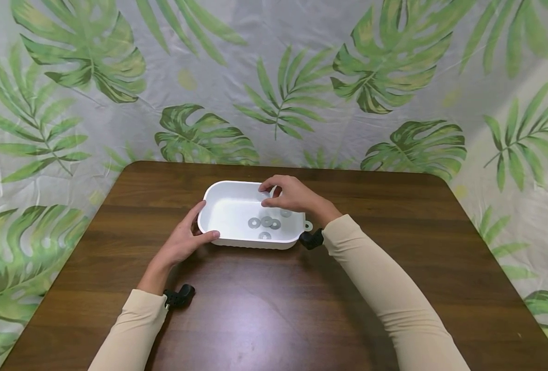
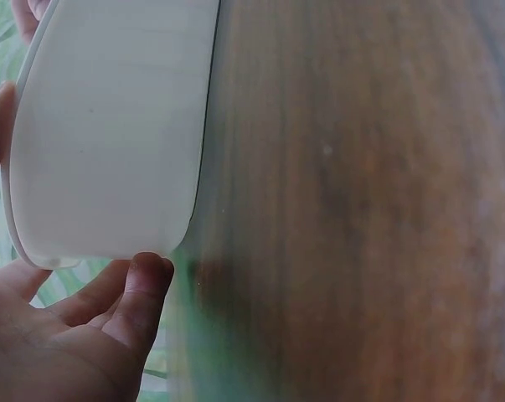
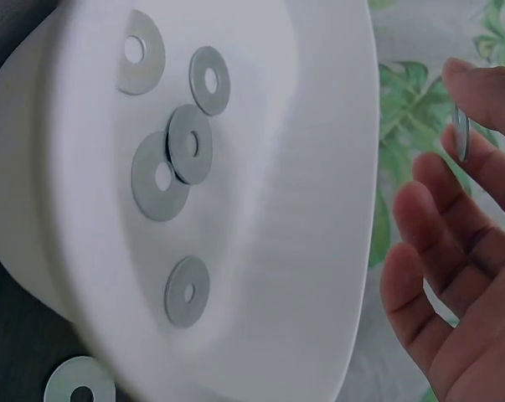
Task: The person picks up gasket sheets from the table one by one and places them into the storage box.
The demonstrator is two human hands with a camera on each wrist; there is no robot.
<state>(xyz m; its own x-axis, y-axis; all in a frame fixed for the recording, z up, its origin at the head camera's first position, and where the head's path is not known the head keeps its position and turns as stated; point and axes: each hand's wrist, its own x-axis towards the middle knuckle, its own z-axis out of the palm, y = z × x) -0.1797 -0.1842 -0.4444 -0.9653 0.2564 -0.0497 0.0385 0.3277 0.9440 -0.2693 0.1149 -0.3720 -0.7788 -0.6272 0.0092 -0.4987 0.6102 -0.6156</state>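
Observation:
A white plastic tub (image 1: 229, 211) with rounded corners stands on the wooden table. My left hand (image 1: 183, 241) grips its left end, thumb over the near rim and fingers against the outer wall. Above the tub's right part, my right hand (image 1: 294, 193) pinches a thin metal washer (image 3: 461, 134) between thumb and index finger; that washer is seen edge-on in the right wrist view. Several flat grey washers (image 3: 187, 291) lie on the tub floor, a pair of them overlapping. One more washer (image 3: 80, 381) lies outside, by the tub's right end.
The dark brown table (image 1: 236, 304) extends around the tub on all sides. Behind it hangs a pale cloth (image 1: 301, 31) printed with green leaves. A black wrist camera (image 1: 179, 296) sits on the left wrist, another (image 1: 312, 239) on the right, close to the tub's corner.

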